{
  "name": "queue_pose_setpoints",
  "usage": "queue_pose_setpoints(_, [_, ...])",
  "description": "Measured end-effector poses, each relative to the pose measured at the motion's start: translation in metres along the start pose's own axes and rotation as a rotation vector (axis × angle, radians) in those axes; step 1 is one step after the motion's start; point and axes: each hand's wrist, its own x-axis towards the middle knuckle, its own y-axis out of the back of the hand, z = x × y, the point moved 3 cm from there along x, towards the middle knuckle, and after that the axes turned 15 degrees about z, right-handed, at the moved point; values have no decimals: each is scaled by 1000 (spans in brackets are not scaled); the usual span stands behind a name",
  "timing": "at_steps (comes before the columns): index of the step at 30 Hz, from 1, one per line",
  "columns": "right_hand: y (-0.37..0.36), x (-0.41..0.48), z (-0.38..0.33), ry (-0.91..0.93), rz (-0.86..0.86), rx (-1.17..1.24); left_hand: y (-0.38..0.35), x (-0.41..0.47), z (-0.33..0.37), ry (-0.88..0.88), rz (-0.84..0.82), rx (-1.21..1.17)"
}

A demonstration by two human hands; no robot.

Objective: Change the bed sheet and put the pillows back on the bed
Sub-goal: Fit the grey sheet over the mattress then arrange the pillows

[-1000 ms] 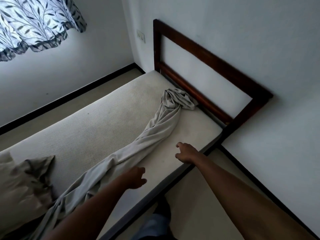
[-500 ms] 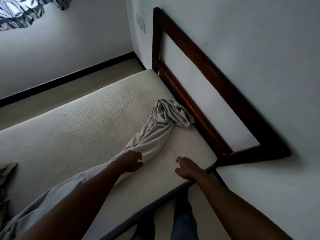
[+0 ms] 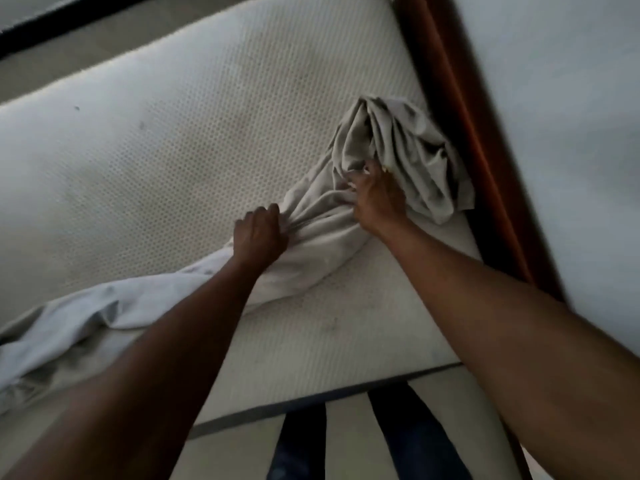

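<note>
A grey bed sheet (image 3: 408, 147) lies bunched in a long rope across the bare white mattress (image 3: 166, 140), its crumpled end against the headboard. My left hand (image 3: 259, 237) grips the rope of cloth near its middle. My right hand (image 3: 377, 199) has its fingers dug into the folds of the crumpled end and holds them. No pillow is in view.
The dark wooden headboard (image 3: 460, 109) runs along the right, against a white wall (image 3: 561, 116). Beyond the mattress lies pale floor with a black skirting line (image 3: 52, 32). My legs (image 3: 412, 438) stand at the mattress's near edge.
I have leaned in over the bed. Both hands moved forward from the mattress edge onto the sheet, and each has taken hold of the cloth.
</note>
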Motion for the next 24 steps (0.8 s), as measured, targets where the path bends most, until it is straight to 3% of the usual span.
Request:
queue_pose_setpoints(2, [-7, 3, 14, 2, 103, 7, -16, 5, -4, 11, 20, 26])
queue_pose_setpoints(7, [42, -13, 27, -93, 439, 363, 13, 5, -19, 137, 194, -147])
queue_pose_setpoints(9, [78, -32, 27, -149, 553, 486, 31, -3, -22, 103, 219, -267])
queue_pose_setpoints(11, [111, -54, 24, -195, 564, 571, 40, -12, -16, 5, 150, -335])
queue_pose_setpoints(13, [119, -75, 21, -226, 356, 503, 33, -20, -5, -57, 3, -309])
queue_pose_setpoints(16, [89, -125, 30, -224, -307, 121, 6, -28, 11, -89, -53, -270])
queue_pose_setpoints(18, [61, -171, 41, -237, -749, -11, -16, -29, 14, -142, -38, -188])
queue_pose_setpoints(21, [38, -231, 57, -148, -1293, -253, -36, -36, 12, -151, -161, -22])
queue_pose_setpoints(23, [35, -246, 64, -195, -1444, -308, -35, -51, 17, -228, -57, -4])
queue_pose_setpoints(24, [35, -244, 63, -286, -1419, -255, -32, -61, 18, -278, 32, -37])
